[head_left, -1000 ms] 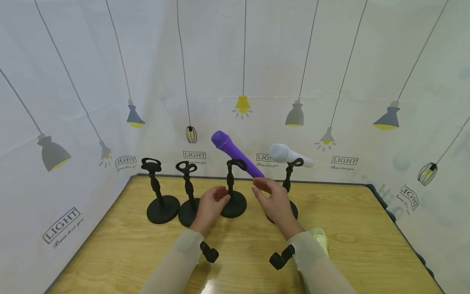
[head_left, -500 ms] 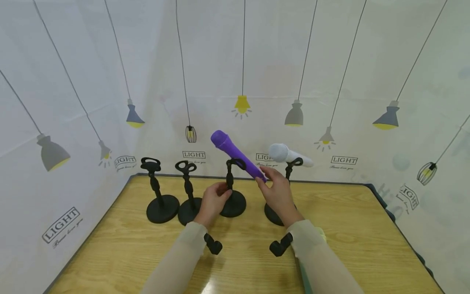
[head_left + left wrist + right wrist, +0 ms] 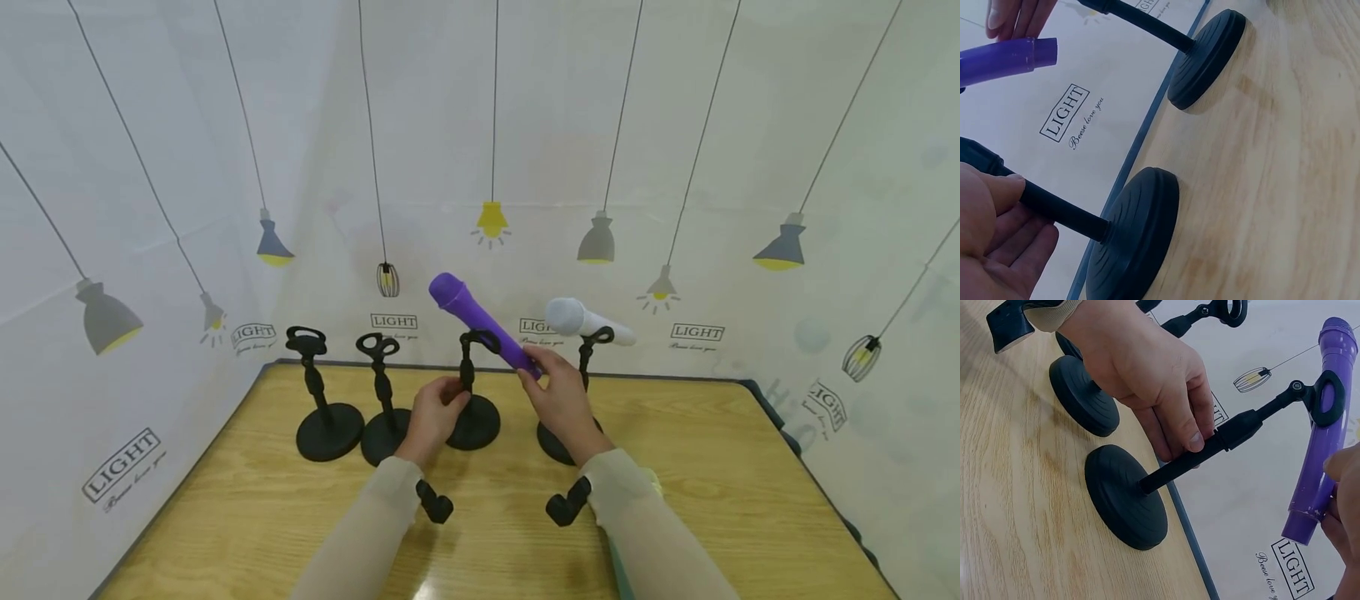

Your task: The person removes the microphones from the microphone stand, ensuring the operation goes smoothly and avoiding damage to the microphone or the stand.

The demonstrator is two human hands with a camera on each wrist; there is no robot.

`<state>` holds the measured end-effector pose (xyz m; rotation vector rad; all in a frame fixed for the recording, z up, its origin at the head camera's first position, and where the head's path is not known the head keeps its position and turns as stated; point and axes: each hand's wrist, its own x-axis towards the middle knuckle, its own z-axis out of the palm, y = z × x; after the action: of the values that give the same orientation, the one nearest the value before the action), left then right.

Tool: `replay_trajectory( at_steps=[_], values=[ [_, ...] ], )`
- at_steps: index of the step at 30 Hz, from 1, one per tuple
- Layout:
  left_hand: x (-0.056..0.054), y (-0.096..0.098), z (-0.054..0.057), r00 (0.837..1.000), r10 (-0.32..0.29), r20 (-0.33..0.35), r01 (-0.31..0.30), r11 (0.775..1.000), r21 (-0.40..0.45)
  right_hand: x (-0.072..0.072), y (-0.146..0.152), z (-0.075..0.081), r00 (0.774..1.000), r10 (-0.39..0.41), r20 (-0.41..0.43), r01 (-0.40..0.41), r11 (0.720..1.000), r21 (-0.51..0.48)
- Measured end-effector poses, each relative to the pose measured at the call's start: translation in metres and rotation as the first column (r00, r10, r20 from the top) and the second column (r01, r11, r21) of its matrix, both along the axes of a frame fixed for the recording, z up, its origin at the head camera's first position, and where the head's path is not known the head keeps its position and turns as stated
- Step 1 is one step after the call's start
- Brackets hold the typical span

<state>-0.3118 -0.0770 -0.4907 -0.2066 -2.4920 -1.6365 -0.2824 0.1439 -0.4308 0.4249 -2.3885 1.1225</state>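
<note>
A purple microphone (image 3: pixel 483 321) sits tilted in the clip of a black microphone stand (image 3: pixel 477 427), head up to the left. My left hand (image 3: pixel 433 417) grips that stand's pole, thumb on one side and fingers on the other, as the left wrist view shows. With thumb and fingers my right hand (image 3: pixel 562 404) pinches the lower part of the purple microphone, whose tail end (image 3: pixel 1300 526) stays uncovered in the right wrist view. Just right of it, a white microphone (image 3: pixel 570 317) rests in the clip of another stand (image 3: pixel 553 443), partly hidden behind my right hand.
To the left stand two black stands, one at the far left (image 3: pixel 330 432) and one (image 3: pixel 382 437) close to my left hand, both with bare clips. A pale yellow thing (image 3: pixel 651 479) and a green piece (image 3: pixel 621 575) show beside my right sleeve. A printed curtain (image 3: pixel 480 125) hangs behind the table.
My right hand has moved up along the purple microphone's lower end and taken hold of it. My left hand has shifted slightly right and its fingers have come onto the stand's pole.
</note>
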Motion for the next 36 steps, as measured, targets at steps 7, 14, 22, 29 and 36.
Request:
replay_trajectory(
  at_steps=[7, 14, 22, 29, 36],
  values=[
    [0.006, -0.001, -0.001, 1.0, -0.002, 0.023, 0.002, 1.0, 0.001, 0.005, -0.002, -0.001, 1.0, -0.016, -0.022, 0.016, 1.0, -0.005],
    [0.017, -0.001, -0.003, 1.0, -0.014, 0.024, 0.014, 1.0, -0.004, 0.017, -0.002, -0.002, 0.997, -0.018, -0.073, 0.017, 1.0, -0.021],
    [0.029, -0.004, -0.007, 0.999, -0.05, 0.002, 0.05, 0.999, -0.021, 0.028, 0.001, -0.007, 0.983, -0.025, -0.182, 0.018, 0.999, -0.043],
    [0.046, -0.007, -0.005, 0.996, -0.09, 0.021, 0.091, 0.995, -0.036, 0.04, 0.002, -0.007, 0.98, -0.031, -0.195, 0.02, 0.998, -0.058],
    [0.06, -0.011, -0.006, 0.989, -0.15, 0.016, 0.151, 0.987, -0.047, 0.054, 0.005, -0.006, 0.977, -0.007, -0.215, -0.007, 0.998, -0.065]
  ],
)
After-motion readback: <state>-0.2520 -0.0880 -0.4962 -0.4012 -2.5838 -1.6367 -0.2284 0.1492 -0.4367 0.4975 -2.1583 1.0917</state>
